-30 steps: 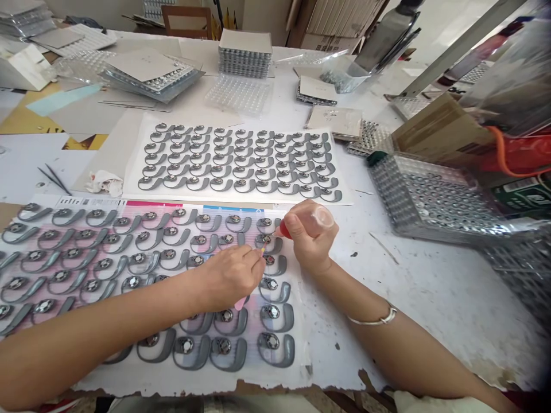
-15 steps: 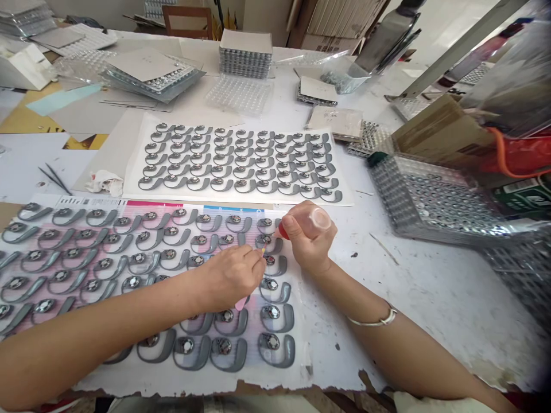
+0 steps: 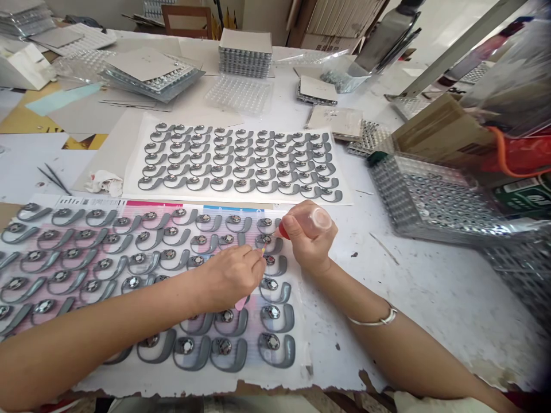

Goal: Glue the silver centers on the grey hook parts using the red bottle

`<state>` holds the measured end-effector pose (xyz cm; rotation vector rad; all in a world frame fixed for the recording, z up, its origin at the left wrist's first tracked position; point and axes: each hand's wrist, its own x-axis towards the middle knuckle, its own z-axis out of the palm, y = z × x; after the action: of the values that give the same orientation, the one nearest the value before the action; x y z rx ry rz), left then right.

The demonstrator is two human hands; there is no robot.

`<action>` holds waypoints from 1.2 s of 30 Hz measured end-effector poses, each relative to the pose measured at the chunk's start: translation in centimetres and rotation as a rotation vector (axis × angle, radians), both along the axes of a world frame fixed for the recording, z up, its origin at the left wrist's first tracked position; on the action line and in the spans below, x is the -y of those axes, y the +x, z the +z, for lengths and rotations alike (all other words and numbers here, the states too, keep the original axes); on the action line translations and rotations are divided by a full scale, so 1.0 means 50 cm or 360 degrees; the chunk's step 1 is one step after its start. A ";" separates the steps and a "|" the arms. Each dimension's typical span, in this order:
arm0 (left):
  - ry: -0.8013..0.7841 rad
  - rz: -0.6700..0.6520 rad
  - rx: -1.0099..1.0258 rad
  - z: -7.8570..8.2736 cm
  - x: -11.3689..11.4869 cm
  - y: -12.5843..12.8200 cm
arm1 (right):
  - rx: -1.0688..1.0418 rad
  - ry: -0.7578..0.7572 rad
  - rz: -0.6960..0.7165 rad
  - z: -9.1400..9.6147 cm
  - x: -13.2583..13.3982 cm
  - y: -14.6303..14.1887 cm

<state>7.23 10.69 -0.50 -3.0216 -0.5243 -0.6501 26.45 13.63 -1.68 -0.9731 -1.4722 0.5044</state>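
My right hand (image 3: pixel 313 252) is closed around a small clear squeeze bottle (image 3: pixel 312 221) with a red neck, tipped so its nozzle points left at a grey curved piece (image 3: pixel 274 245) with a round metal setting. My left hand (image 3: pixel 235 272) pinches a thin pink-handled stick (image 3: pixel 241 303) with a yellowish tip, which meets that same setting near the bottle's nozzle. Rows of similar grey curved pieces lie on the near sheet (image 3: pixel 297 344), some hidden under my left forearm. A few carry clear faceted stones, such as the lowest right piece (image 3: pixel 273 343).
Behind lies a white sheet (image 3: pixel 133 166) with more rows of grey pieces. Tweezers (image 3: pixel 55 179) and crumpled tissue (image 3: pixel 105 182) rest at left. Stacked clear trays of stones (image 3: pixel 447 195) stand at right, below a cardboard box (image 3: pixel 447 129). Another tray stack (image 3: pixel 245 54) is at the back.
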 end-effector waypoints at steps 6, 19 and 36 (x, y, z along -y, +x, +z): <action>-0.0012 -0.0005 -0.0027 0.001 0.000 0.000 | 0.0030 0.0053 -0.0007 0.004 0.000 -0.004; 0.0009 0.0035 0.0083 0.005 0.001 0.005 | 0.0020 0.0066 0.0005 -0.001 -0.002 -0.008; -0.0334 0.0008 0.0000 0.011 -0.013 -0.004 | 0.0264 0.0147 -0.0059 0.011 0.004 -0.002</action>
<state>7.01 11.37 0.03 -3.2130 -0.6388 -0.6322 26.35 13.41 -1.15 -0.9860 -1.6078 0.3318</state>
